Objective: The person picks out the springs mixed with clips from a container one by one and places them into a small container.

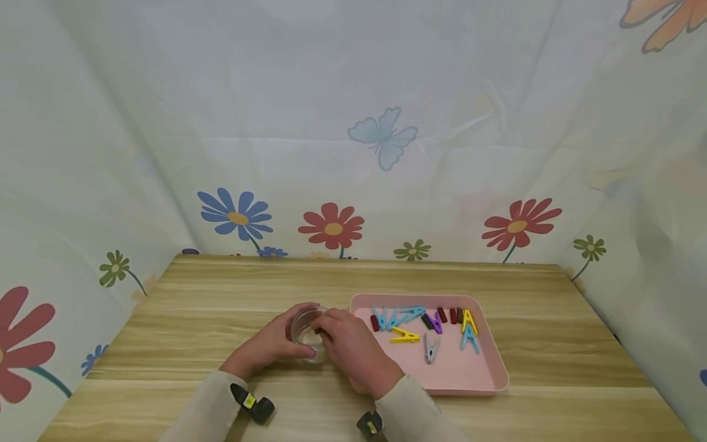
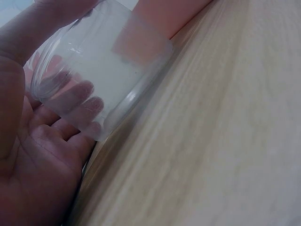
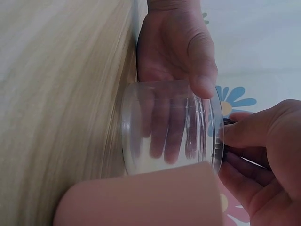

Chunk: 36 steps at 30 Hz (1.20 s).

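Note:
A clear round jar (image 1: 307, 331) stands on the wooden table, left of a pink tray. My left hand (image 1: 274, 339) grips it from the side, with the thumb near the rim and fingers curled round the far wall, seen through the plastic in the right wrist view. At the jar's mouth my right hand (image 1: 353, 347) pinches a small dark piece (image 1: 318, 331) between thumb and fingers. Most of this piece is hidden by the fingers, and I cannot tell its kind. Through the wall in the left wrist view, the jar (image 2: 117, 80) shows no contents.
The pink tray (image 1: 420, 383) holds several clothespins in light blue, yellow, purple and grey, among them a yellow clothespin (image 1: 405, 336) and a grey clothespin (image 1: 431, 350). Several small dark red and black cylinders lie there too, one red cylinder (image 1: 374, 323) near the left wall. Flowered cloth (image 1: 276, 153) surrounds the table.

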### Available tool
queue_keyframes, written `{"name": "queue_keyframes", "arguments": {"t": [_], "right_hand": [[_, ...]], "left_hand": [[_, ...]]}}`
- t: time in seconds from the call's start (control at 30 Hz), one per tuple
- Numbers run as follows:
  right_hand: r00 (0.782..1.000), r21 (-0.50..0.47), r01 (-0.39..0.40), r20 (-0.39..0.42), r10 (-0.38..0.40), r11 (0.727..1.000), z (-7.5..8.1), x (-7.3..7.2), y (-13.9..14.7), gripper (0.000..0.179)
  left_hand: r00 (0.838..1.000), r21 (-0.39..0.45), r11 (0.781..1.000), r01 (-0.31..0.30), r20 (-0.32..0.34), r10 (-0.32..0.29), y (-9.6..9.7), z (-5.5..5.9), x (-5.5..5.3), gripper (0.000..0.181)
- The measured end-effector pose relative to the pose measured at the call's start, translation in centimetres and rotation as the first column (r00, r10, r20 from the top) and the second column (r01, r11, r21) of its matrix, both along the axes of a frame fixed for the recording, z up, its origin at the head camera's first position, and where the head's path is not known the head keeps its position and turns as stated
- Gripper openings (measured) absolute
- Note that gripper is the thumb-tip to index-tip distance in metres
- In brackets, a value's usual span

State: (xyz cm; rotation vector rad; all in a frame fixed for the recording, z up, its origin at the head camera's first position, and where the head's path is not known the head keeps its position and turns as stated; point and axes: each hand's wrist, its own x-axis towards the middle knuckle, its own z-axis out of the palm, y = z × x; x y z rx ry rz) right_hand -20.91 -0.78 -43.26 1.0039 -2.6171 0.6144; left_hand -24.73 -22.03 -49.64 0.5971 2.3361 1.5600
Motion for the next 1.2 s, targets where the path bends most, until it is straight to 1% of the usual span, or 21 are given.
{"name": "queue_keyframes", "arguments": {"t": [0.17, 0.37, 0.5, 0.7, 0.8, 1.07, 1.2], "right_hand": [[1.0, 0.002, -0.008, 0.013, 0.008, 1.0, 0.07, -0.03, -0.01, 0.013], [1.0, -0.005, -0.013, 0.0, 0.013, 1.0, -0.17, -0.22, -0.04, 0.014], [1.0, -0.005, -0.011, 0.007, 0.011, 1.0, -0.22, -0.26, -0.05, 0.014], [1.0, 0.005, -0.002, 0.03, 0.002, 1.0, -0.09, -0.13, 0.0, 0.018], [0.999, 0.008, -0.001, 0.034, 0.001, 1.0, -0.08, -0.1, 0.01, 0.019], [1.0, 0.016, -0.002, 0.026, 0.002, 1.0, -0.16, -0.1, 0.04, 0.019], [1.0, 0.024, 0.003, 0.019, -0.003, 1.0, -0.16, -0.14, 0.02, 0.019]], "left_hand": [[1.0, 0.005, 1.0, 0.005, -0.004, -0.005, -0.05, 0.06, -0.08, 0.08], [1.0, 0.013, 1.0, 0.013, -0.007, -0.013, -0.15, -0.02, -0.2, 0.08], [1.0, 0.018, 1.0, 0.016, -0.008, -0.016, -0.13, 0.02, -0.19, 0.08], [1.0, -0.013, 1.0, -0.006, -0.013, 0.006, -0.03, 0.11, -0.19, 0.083], [1.0, -0.016, 1.0, -0.008, -0.008, 0.008, -0.01, 0.02, -0.22, 0.084], [1.0, 0.0, 1.0, 0.008, -0.015, -0.008, -0.02, -0.01, -0.17, 0.082], [1.0, -0.001, 1.0, 0.004, -0.007, -0.004, 0.06, 0.04, -0.14, 0.082]]}}
